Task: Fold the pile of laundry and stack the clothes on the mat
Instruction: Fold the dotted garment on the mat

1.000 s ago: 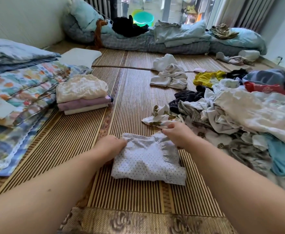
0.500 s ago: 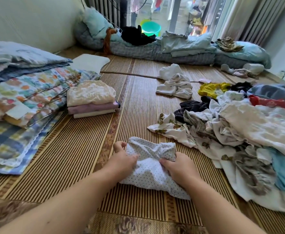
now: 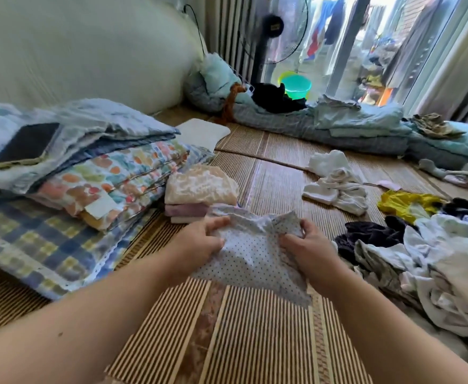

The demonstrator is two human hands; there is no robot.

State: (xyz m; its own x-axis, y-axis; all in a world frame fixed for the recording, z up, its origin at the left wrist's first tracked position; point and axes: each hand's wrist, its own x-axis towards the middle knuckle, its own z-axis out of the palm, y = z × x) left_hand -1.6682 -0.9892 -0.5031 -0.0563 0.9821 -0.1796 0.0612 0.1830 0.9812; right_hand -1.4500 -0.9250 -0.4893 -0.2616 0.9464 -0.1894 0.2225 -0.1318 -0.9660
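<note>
Both hands hold a white dotted garment up off the striped mat, in the middle of the view. The left hand grips its left edge, fingers curled over the top of the bunched cloth and the thumb pressed into the front. The right hand grips the right edge the same way, fingers wrapped round a gathered fold. The lower part of the garment hangs between the wrists, and its bottom corner drops to just above the mat. Right behind the left hand sits a small stack of folded clothes, its near corner covered by the garment. The unfolded laundry pile spreads on the mat to the right, cut off by the frame edge. Left of the stack lie folded quilts with a dark phone on top. The whole picture is softened by motion blur, so the garment's shape is hard to make out.
</note>
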